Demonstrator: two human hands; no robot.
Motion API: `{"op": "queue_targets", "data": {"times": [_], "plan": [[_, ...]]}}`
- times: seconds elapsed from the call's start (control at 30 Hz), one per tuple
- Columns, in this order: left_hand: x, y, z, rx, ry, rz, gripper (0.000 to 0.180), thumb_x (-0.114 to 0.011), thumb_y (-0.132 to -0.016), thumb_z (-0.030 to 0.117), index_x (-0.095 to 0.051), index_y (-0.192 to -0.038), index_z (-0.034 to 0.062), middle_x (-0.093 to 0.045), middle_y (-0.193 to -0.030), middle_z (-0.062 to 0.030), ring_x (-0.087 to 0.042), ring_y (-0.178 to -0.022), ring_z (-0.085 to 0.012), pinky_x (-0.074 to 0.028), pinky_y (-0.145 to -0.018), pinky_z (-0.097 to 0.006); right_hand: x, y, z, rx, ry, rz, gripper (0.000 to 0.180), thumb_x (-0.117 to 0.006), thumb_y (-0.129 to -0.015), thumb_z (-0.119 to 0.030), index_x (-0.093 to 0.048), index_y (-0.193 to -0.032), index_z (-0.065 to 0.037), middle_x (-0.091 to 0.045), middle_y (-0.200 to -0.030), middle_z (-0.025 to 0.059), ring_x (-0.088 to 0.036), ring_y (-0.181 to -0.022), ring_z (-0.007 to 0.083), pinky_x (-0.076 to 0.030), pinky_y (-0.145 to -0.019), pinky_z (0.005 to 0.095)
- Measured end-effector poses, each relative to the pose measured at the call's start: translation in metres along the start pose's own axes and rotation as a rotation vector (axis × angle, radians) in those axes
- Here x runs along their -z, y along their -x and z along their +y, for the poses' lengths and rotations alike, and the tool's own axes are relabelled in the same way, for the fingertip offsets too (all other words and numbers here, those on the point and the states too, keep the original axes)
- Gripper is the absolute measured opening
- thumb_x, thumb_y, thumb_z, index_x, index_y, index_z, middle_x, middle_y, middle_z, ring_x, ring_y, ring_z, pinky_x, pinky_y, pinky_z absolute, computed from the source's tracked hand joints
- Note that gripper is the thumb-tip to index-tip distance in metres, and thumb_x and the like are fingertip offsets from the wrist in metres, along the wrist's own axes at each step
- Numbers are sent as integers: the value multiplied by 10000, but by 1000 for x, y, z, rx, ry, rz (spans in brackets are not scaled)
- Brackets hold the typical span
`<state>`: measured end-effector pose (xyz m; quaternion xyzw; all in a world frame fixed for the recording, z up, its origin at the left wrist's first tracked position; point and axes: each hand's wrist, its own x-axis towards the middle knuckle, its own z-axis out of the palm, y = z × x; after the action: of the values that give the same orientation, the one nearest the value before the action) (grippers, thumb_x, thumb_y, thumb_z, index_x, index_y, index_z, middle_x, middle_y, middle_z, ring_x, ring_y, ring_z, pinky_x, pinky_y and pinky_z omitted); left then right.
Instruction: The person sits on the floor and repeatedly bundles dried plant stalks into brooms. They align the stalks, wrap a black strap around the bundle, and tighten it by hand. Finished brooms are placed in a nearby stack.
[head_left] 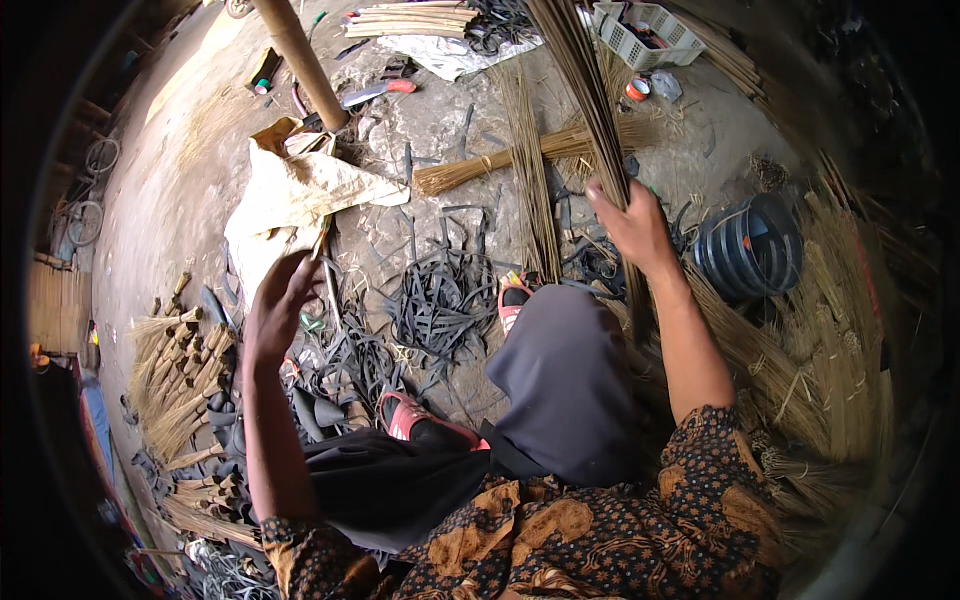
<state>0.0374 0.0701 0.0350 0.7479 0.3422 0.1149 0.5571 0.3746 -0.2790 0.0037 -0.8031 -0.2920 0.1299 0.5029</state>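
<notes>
Bundle of thin brown sticks [585, 90]: long, straight, tightly gathered, running from the top of the view down through the grip of the right hand [632, 228] and continuing below it beside the knee. Knife [325, 265]: slim, narrow blade, held in the left hand [280, 305], projecting upward past the fingertips; details unclear.

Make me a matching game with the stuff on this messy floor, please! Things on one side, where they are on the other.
Things:
1. right hand
2. white basket
3. black rubber strips
4. dark ribbed tub

Places or states:
A. heaped on the ground in front of the knees
B. gripping a long bundle of thin sticks
C. lying on its side at the right
D. far off, at the top

Pairs: 1-B, 2-D, 3-A, 4-C
</notes>
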Motion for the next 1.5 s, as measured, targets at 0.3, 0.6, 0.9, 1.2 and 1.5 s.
{"op": "queue_targets", "data": {"times": [0.3,0.6,0.9,1.2,1.5], "plan": [[-87,-24,183,-677,424,104,388,-772,-958,401,-690,-1019,26,-654,-827,-39,-632,-792,-152,-520,-774,-322,-139,-32,-155,500,-111,-229,266,-719,-943,-237,-600,-1097,-56,-707,-924,165,-724,-888,332,-547,-780,444],[-66,-116,98,-626,461,327,411,-665,-1055,377,-555,-722,162,-407,-586,76,-374,-510,-52,-331,-521,-253,-177,-80,-58,298,-173,-397,867,-735,-983,-417,-301,-1600,11,-602,-1395,222,-615,-1303,306,-495,-1105,420],[-140,-224,-134,-60,182,505,424,-727,-1012,358,-646,-753,33,-583,-686,20,-481,-669,-69,-421,-613,-287,-141,-62,230,-643,15,38,555,-660,-1029,-375,-563,-1398,28,-690,-1253,155,-693,-1035,222,-565,-825,337],[-88,-222,-102,-119,383,521,405,-576,-1101,387,-568,-798,118,-473,-679,34,-419,-626,-81,-388,-611,-286,-172,-84,344,-678,405,18,612,-756,-902,-406,-623,-1333,6,-709,-1252,221,-693,-1124,348,-544,-954,438],[-75,-154,-49,-119,639,601,449,-584,-1101,346,-412,-741,138,-376,-659,15,-418,-610,-137,-440,-675,-346,-187,-88,380,-664,229,-48,584,-738,-832,-390,-690,-1241,25,-747,-1106,271,-718,-1057,425,-557,-949,458]]}}
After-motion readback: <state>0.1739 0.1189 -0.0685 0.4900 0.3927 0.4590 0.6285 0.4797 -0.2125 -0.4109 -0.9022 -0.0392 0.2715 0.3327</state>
